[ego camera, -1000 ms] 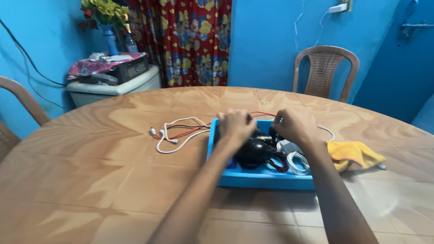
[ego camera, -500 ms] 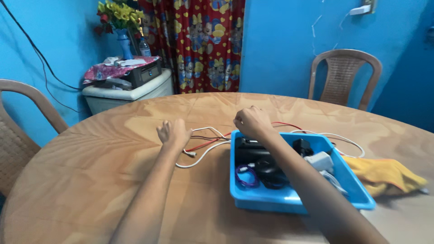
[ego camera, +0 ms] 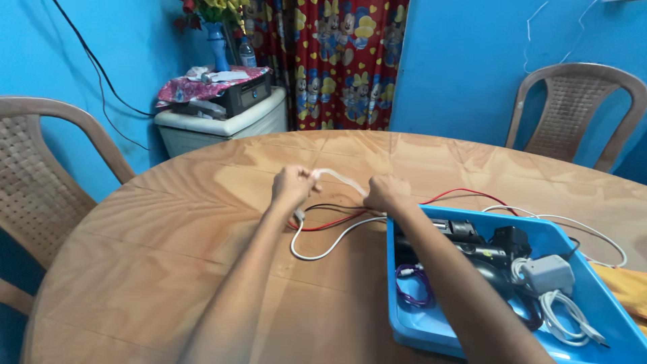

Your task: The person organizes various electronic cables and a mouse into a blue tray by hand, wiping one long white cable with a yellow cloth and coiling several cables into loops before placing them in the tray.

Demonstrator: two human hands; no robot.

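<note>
White cable [ego camera: 337, 178] runs taut between my two hands, lifted a little off the tabletop [ego camera: 168, 269], blurred where it spans the gap. My left hand [ego camera: 293, 187] is clenched on one end and my right hand [ego camera: 385, 192] is closed on the other, just beyond the far left corner of the blue tray [ego camera: 404, 317]. From my left fist the rest of the same cable drops and loops across the wood below [ego camera: 317, 249], curling back toward the tray. A red wire [ego camera: 458, 195] and a thin black wire [ego camera: 337, 207] lie under my hands, crossing the white loop, and the red one trails off to the right behind the tray.

Inside the tray sit a purple coiled cord [ego camera: 412, 286], black chargers [ego camera: 509, 239] and a white adapter [ego camera: 547, 273] with its lead bundled beside it; my right forearm lies across the tray's left part and hides some of it. A yellow cloth [ego camera: 627, 283] peeks out past the tray's right side. Two plastic chairs [ego camera: 47, 175] stand at the tabletop, one left, one far right.
</note>
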